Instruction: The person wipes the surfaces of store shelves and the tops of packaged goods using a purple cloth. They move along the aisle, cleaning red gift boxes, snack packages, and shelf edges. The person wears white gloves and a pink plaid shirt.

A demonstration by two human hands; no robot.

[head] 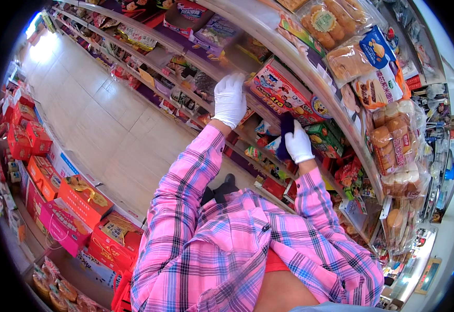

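Note:
My left hand, in a white glove, reaches to the shelf edge beside an open carton of packaged snacks. Its fingertips are at the shelf, and whether they grip anything cannot be told. My right hand, also white-gloved, holds a dark purple cloth against the front of the same shelf unit. A red snack box with cartoon pictures stands on the shelf between and above the two hands. A green box lies just right of my right hand.
Bagged bread lines the upper shelf at right. Lower shelves hold small packets. A tiled aisle floor runs to the far left. Red gift boxes and an orange gift box stand on the opposite side.

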